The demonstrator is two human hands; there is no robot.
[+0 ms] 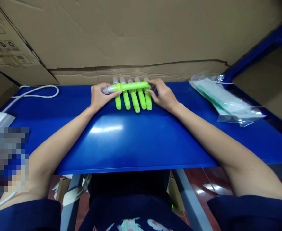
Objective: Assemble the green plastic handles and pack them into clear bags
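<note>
Fingers [158, 84] holding tube [132, 86] (both ends), arms [203, 136] outstretched

Both arms [203, 133] stretch forward, angling inward, the left hand [99, 97] and right hand [165, 95] gripping with bent fingers [157, 82].

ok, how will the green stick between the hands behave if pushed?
The green stick looks stiff, running straight from left hand to right hand. It looks rounded, so could roll if set down. Its clear end looks like plastic, so probably light.
</note>
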